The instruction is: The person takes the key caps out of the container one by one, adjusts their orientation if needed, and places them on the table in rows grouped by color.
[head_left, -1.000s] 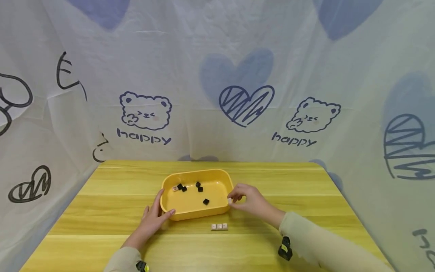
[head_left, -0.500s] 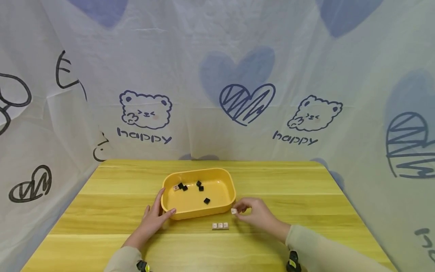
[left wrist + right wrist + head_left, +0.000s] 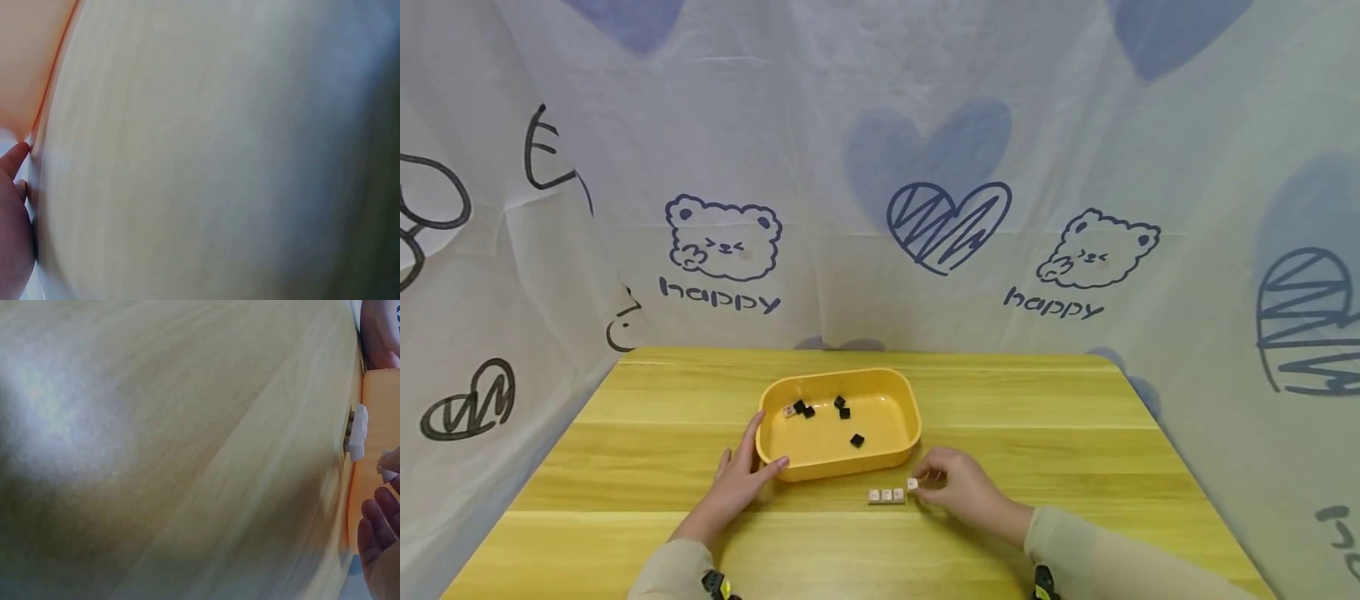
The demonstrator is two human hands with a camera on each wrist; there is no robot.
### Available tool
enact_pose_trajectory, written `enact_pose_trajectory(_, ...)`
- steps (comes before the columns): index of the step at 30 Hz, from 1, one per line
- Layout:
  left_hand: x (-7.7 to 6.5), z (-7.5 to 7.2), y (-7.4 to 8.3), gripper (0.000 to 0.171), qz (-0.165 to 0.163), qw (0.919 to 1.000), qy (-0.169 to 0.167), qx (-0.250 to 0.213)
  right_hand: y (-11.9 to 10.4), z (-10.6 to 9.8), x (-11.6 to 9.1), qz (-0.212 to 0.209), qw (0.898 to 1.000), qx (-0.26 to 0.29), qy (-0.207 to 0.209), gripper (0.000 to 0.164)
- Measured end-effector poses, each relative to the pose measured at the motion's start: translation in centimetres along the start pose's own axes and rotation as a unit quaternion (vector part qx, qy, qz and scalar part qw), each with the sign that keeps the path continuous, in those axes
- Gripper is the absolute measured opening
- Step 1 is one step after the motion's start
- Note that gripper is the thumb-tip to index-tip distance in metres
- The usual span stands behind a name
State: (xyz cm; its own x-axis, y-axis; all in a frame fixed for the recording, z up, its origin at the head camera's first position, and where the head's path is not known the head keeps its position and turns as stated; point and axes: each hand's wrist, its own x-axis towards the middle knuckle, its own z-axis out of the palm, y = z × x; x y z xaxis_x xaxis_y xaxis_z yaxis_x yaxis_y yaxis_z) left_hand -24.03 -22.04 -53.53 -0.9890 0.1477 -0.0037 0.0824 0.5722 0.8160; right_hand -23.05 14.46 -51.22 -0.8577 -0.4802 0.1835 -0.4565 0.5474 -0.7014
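Note:
My right hand point(image 3: 961, 483) pinches a small white keycap point(image 3: 913, 483) between thumb and fingertips, just off the right end of a short row of three white keycaps point(image 3: 887, 496). That row lies in front of the yellow tray point(image 3: 850, 471). In the right wrist view the row point(image 3: 358, 432) shows darker parts beneath its white tops, and the pinched keycap point(image 3: 387, 475) is partly hidden by fingers. My left hand point(image 3: 741, 479) holds the tray's near left corner, thumb over the front rim and fingers along the left side.
Inside the tray lie several small black cube-like pieces point(image 3: 857, 440) and a whitish piece with a marking point(image 3: 788, 411). The wood-grain table point(image 3: 1037, 400) extends on both sides. A white cloth with printed hearts and bears point(image 3: 835, 275) hangs behind it.
My right hand has carried the white keycap from the tray's right rim down and toward me, to beside the row. The left hand stays at the tray corner.

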Motion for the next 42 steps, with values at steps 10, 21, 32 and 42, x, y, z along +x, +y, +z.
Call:
enact_pose_trajectory(10, 0.1, 0.1, 0.2, 0.091, 0.001, 1.0000, -0.001, 0.004, 0.9, 0.8, -0.1, 0.019, 0.999, -0.036, -0.016, 0.013)
enact_pose_trajectory(21, 0.1, 0.1, 0.3, 0.090, -0.002, 1.0000, -0.002, 0.005, 1.0, 0.9, -0.1, 0.009, 0.999, -0.043, -0.017, 0.013)
enact_pose_trajectory(32, 0.0, 0.0, 0.0, 0.091, -0.009, 1.0000, -0.003, 0.003, 1.1, 0.9, 0.0, 0.015, 0.998, -0.055, -0.024, 0.013)
enact_pose_trajectory(42, 0.0, 0.1, 0.0, 0.092, -0.007, 1.0000, -0.004, 0.004, 1.1, 1.0, 0.0, 0.019, 0.998, -0.053, -0.028, 0.013)
